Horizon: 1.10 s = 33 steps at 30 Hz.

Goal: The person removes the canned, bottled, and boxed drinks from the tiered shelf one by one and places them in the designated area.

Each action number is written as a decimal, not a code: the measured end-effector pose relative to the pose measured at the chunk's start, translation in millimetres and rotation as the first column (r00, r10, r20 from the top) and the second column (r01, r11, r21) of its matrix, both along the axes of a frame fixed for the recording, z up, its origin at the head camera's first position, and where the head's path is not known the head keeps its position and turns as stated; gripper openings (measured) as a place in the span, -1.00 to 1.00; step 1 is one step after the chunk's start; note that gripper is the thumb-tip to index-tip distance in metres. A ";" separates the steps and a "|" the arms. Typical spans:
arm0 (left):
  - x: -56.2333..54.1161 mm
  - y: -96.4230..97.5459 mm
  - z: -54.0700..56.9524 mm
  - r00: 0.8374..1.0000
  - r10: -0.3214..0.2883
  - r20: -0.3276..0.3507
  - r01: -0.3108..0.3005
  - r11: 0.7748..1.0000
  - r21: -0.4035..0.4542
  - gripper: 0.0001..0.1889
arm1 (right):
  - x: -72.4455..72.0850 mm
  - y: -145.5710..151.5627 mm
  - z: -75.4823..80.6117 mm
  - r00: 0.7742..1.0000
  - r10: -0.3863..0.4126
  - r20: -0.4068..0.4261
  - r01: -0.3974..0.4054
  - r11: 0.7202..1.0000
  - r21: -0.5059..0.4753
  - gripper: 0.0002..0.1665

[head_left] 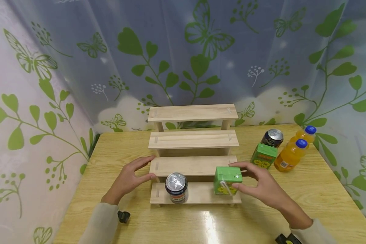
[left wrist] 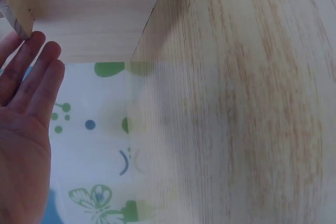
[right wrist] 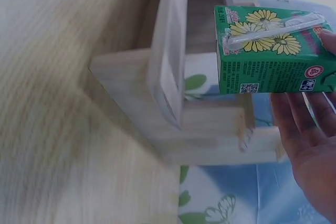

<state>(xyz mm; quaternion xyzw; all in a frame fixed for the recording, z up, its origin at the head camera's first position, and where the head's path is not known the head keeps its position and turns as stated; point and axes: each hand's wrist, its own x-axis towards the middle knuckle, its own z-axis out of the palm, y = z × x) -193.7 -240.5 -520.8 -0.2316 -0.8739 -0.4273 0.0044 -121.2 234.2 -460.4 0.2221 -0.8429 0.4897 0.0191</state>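
My right hand (head_left: 263, 185) grips a green drink carton (head_left: 227, 179) with yellow flowers and a wrapped straw on its side. The right wrist view puts the carton (right wrist: 275, 51) slightly above the lowest board, at the right end of a stepped wooden shelf (head_left: 193, 139). On that lowest step, left of the carton, stands a dark blue can (head_left: 176, 188) with a silver lid. My left hand (head_left: 130, 176) touches the shelf's left end at the second step from the bottom. Its fingers (left wrist: 34, 77) look nearly straight in the left wrist view, fingertips by the board's edge.
On the table (head_left: 308, 203), right of the shelf, a second green carton (head_left: 263, 156) stands before a dark can (head_left: 272, 137). Two orange drink bottles with blue caps are beside them, the nearer bottle (head_left: 289, 156) in front. A patterned curtain (head_left: 177, 51) hangs behind the table.
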 end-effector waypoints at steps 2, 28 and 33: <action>-0.2 -0.1 -0.3 1.000 0.000 -0.004 0.000 1.000 -0.002 -0.28 | 1.5 5.4 3.0 1.000 -0.017 -0.001 0.017 1.000 -0.004 -0.43; 0.5 0.5 3.0 1.000 -0.008 0.007 0.008 1.000 0.006 -0.27 | 12.5 80.3 15.4 0.981 -0.193 -0.019 0.192 0.981 -0.043 -0.34; 0.3 0.2 2.1 1.000 -0.004 0.008 0.004 1.000 0.002 -0.28 | 11.4 89.8 8.3 0.975 -0.220 -0.005 0.220 0.975 -0.028 -0.36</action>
